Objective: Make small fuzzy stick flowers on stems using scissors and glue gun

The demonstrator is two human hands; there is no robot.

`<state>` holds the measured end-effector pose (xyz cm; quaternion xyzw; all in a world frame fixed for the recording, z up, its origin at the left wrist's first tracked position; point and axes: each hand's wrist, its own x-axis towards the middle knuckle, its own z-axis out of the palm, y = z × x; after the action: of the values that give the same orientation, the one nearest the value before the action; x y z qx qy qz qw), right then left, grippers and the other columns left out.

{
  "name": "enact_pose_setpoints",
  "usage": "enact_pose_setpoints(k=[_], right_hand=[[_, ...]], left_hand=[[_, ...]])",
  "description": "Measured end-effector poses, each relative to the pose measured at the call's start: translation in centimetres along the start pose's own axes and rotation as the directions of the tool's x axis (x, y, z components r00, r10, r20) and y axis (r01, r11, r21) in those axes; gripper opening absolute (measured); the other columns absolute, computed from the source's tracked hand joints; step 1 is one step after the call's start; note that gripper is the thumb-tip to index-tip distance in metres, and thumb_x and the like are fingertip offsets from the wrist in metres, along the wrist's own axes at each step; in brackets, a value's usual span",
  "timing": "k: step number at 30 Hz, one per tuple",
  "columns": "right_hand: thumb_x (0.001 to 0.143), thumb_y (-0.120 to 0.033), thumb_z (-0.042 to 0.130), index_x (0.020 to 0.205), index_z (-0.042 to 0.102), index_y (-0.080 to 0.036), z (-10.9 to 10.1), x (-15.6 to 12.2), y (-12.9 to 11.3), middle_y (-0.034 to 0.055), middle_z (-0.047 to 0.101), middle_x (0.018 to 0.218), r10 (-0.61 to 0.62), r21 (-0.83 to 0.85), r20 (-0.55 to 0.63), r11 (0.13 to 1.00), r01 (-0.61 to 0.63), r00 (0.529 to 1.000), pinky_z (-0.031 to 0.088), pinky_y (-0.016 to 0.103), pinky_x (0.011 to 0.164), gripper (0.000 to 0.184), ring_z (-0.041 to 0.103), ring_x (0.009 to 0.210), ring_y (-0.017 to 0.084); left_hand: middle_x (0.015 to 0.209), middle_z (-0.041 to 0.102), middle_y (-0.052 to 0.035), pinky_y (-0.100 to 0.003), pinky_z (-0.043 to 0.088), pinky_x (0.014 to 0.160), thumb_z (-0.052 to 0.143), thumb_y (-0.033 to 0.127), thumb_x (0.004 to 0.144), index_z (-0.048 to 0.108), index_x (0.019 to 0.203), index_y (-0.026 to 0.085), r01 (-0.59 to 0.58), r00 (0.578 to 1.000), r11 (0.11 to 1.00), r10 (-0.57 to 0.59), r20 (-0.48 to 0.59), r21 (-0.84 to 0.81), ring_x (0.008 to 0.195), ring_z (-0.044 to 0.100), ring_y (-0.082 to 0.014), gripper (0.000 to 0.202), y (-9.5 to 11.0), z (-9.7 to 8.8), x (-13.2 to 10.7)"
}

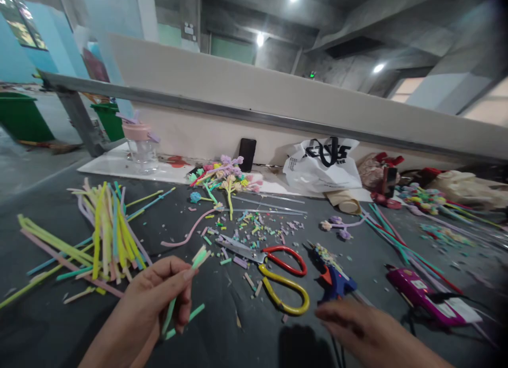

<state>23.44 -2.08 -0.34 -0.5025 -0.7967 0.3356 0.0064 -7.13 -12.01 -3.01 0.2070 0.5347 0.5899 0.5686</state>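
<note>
**A:** Entry one, far left of the scissors?

**B:** We log a loose pile of chenille stems, fanned out on the dark table.

**A:** Closer to the scissors?

**B:** Our left hand, fingers pinched round pale green stems. They are held tilted, off the table, just left of the scissors' blades.

**A:** Right of the scissors?

**B:** A blue glue gun, lying just beside the yellow handle. Near it is our right hand, blurred, with fingers stretched flat and gripping nothing.

**A:** Step in hand?

**B:** We judge it to be holding stems ready for gluing. Taking up the gun would call for the right hand to close on its grip while the left steadies the stems.
</note>
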Motion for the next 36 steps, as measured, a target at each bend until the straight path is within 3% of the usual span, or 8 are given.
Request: enact_pose_setpoints(k=[4,8,13,21,24,28,32,36], right_hand=[[0.081,-0.019,0.045,0.085,0.068,-0.023,1.3,4.6,-6.7,0.0035,0.068,0.087,-0.269,-0.249,-0.003,0.933,0.260,0.963,0.043,0.026,0.072,0.023,0.060,0.083,0.018],[0.081,-0.015,0.046,0.089,0.066,-0.016,3.8,9.1,-10.3,0.0084,0.066,0.087,-0.272,-0.496,0.034,0.831,0.252,0.962,0.041,0.023,0.068,0.021,0.061,0.079,0.017],[0.078,-0.009,0.046,0.090,0.063,-0.011,5.3,11.2,-11.3,0.0155,0.066,0.088,-0.286,-0.572,0.063,0.775,0.270,0.956,0.042,0.028,0.065,0.022,0.063,0.079,0.023],[0.082,-0.011,0.038,0.093,0.059,-0.010,5.8,10.5,-10.5,0.0161,0.065,0.088,-0.320,-0.600,0.090,0.738,0.308,0.943,0.042,0.030,0.062,0.024,0.063,0.075,0.024],[0.082,-0.017,0.040,0.089,0.057,-0.015,5.7,10.4,-9.3,0.0098,0.064,0.084,-0.310,-0.433,0.031,0.853,0.292,0.950,0.041,0.027,0.060,0.018,0.061,0.075,0.020],[0.074,-0.010,0.046,0.093,0.053,-0.020,5.4,10.1,-7.9,-0.0018,0.061,0.070,-0.176,0.000,0.060,0.984,0.176,0.983,0.038,0.018,0.048,0.022,0.059,0.054,0.010],[0.071,-0.010,0.042,0.078,0.048,-0.018,5.5,9.4,-7.2,-0.0076,0.051,0.048,-0.072,0.458,0.212,0.888,-0.034,0.975,0.038,0.014,0.037,0.012,0.058,0.042,0.009],[0.070,-0.016,0.043,0.075,0.043,-0.019,5.7,8.8,-6.3,-0.0062,0.058,0.055,-0.104,0.609,0.176,0.793,-0.025,0.979,0.038,0.013,0.033,0.006,0.060,0.039,0.010]], left_hand=[[0.042,0.048,0.0062,-0.014,0.033,0.034,0.066,0.034,0.067,0.047,0.055,0.016,0.038,0.999,0.999,-0.038,0.015,-0.024,0.035,0.042,-0.0054,0.029,-0.6,0.6,0.1],[0.041,0.048,0.0072,-0.014,0.031,0.032,0.067,0.033,0.065,0.046,0.056,0.017,0.033,0.999,0.999,-0.034,-0.018,-0.018,0.032,0.043,-0.0055,0.028,-1.1,1.5,0.1],[0.040,0.047,0.0074,-0.016,0.035,0.034,0.062,0.033,0.067,0.049,0.057,0.017,-0.073,0.996,0.994,0.078,-0.054,0.084,0.033,0.044,-0.0063,0.023,-1.8,2.1,0.4],[0.043,0.050,0.0053,-0.018,0.042,0.041,0.059,0.029,0.069,0.055,0.059,0.017,-0.215,0.974,0.917,0.227,0.001,0.336,0.040,0.050,-0.0088,0.017,-2.7,1.6,0.5],[0.043,0.049,0.0058,-0.019,0.042,0.040,0.058,0.032,0.071,0.054,0.061,0.017,-0.201,0.979,0.935,0.205,0.016,0.292,0.039,0.049,-0.0087,0.019,-2.9,1.5,0.6],[0.043,0.049,0.0059,-0.018,0.040,0.038,0.058,0.034,0.070,0.053,0.061,0.016,-0.192,0.980,0.946,0.197,0.006,0.262,0.038,0.047,-0.0084,0.021,-3.1,1.7,0.7],[0.041,0.048,0.0063,-0.018,0.039,0.037,0.061,0.034,0.068,0.052,0.058,0.016,-0.174,0.981,0.949,0.191,-0.039,0.261,0.036,0.047,-0.0081,0.022,-2.9,2.1,0.6],[0.039,0.047,0.0064,-0.018,0.038,0.036,0.060,0.032,0.069,0.051,0.056,0.017,-0.144,0.986,0.949,0.161,-0.038,0.279,0.034,0.045,-0.0082,0.022,-2.8,2.5,0.4]])
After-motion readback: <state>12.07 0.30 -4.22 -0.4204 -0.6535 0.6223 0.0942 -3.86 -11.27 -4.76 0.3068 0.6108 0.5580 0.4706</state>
